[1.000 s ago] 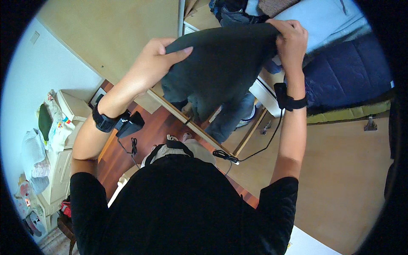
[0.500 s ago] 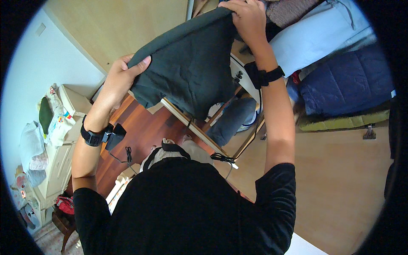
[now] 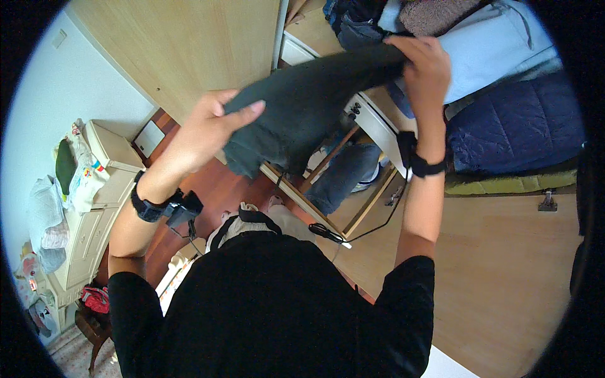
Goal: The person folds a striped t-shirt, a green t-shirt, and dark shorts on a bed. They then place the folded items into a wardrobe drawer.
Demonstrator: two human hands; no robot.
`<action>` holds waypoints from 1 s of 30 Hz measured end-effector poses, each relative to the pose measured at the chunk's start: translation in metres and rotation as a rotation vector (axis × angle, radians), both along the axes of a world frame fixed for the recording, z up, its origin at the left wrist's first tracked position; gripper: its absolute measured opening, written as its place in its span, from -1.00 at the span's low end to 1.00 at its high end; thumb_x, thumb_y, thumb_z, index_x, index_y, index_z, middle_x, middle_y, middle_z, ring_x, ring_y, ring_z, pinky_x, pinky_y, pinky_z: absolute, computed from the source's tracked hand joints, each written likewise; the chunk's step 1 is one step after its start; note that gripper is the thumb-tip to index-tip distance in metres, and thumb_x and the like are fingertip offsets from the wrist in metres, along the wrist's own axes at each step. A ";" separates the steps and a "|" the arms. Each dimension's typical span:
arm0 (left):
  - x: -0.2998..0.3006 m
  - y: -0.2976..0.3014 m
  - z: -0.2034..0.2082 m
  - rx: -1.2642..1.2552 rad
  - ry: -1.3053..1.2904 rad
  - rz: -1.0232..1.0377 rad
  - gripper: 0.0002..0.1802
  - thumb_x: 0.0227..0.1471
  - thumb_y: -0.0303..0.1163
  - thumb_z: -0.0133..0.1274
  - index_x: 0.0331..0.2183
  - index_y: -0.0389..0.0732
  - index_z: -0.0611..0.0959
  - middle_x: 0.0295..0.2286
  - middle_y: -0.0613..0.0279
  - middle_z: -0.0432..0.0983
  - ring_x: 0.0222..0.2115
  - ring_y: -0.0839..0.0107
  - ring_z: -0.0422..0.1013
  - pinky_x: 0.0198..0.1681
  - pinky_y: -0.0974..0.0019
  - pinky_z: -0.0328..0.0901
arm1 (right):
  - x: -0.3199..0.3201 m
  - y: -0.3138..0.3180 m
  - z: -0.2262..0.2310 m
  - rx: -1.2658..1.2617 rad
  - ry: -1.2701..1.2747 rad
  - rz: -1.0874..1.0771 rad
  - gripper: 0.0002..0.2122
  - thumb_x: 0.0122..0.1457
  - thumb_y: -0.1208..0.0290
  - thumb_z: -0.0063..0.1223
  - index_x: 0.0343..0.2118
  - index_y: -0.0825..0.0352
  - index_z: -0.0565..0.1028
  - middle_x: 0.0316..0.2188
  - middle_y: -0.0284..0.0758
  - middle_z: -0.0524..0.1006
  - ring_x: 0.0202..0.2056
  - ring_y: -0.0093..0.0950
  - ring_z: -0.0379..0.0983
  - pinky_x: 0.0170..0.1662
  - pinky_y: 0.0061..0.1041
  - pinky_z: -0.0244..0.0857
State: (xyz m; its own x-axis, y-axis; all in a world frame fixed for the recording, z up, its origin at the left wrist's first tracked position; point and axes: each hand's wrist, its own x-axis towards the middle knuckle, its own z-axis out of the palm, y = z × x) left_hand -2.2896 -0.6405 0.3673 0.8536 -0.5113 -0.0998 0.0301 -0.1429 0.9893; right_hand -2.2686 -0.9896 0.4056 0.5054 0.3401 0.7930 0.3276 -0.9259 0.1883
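Note:
A dark green piece of cloth (image 3: 296, 104), which looks like a garment, is stretched between my hands and blurred by motion. My left hand (image 3: 205, 129) is closed on its left end, thumb lying on top. At the other upper corner, my right hand (image 3: 428, 72) grips the cloth with its fingers bent over the edge. The lower part hangs loose over a pulled-out drawer (image 3: 373, 203). Inside the drawer lie blue-grey jeans (image 3: 345, 178), partly covered by the cloth.
On the right, a shelf holds a light blue garment (image 3: 488, 53), a brown fuzzy item (image 3: 435, 16) and a navy quilted piece (image 3: 517, 126). A wooden door panel (image 3: 504, 252) stands below. At left is a cream cabinet (image 3: 91, 236) with clothes on top. Cables (image 3: 328, 232) hang from my wristbands.
Both hands have moved right and nearer with the cloth, the right hand farther than the left. The cloth now hangs narrower, and more of the shelf and the drawer shows behind it.

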 end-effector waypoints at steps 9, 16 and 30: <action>-0.001 -0.071 -0.015 -0.056 -0.106 -0.248 -0.69 0.17 -0.33 0.08 -0.19 -0.42 0.62 -0.47 0.22 0.61 -0.46 0.57 0.42 -0.34 0.40 0.33 | -0.067 -0.040 -0.015 0.009 0.062 -0.298 -0.66 -0.25 0.73 0.07 -0.38 0.19 0.64 -0.37 -0.45 0.61 -0.22 -0.39 0.46 -0.09 -0.41 0.26; 0.028 -0.083 -0.030 -0.096 -0.108 -0.131 -0.68 0.20 -0.32 0.06 -0.16 -0.41 0.61 -0.47 0.33 0.57 -0.44 0.61 0.37 -0.32 0.42 0.31 | -0.054 -0.053 -0.039 -0.037 -0.085 -0.327 -0.63 -0.25 0.70 0.08 -0.34 0.13 0.63 -0.34 -0.52 0.60 -0.22 -0.41 0.43 -0.07 -0.39 0.21; 0.031 -0.066 -0.101 0.138 -0.181 -0.060 -0.70 0.17 -0.29 0.10 -0.26 -0.38 0.62 -0.55 0.18 0.53 -0.51 0.50 0.38 -0.37 0.32 0.30 | -0.035 -0.047 -0.108 0.038 0.167 -0.212 -0.68 -0.21 0.61 0.08 -0.33 0.18 0.64 -0.31 -0.47 0.61 -0.18 -0.38 0.43 -0.12 -0.36 0.25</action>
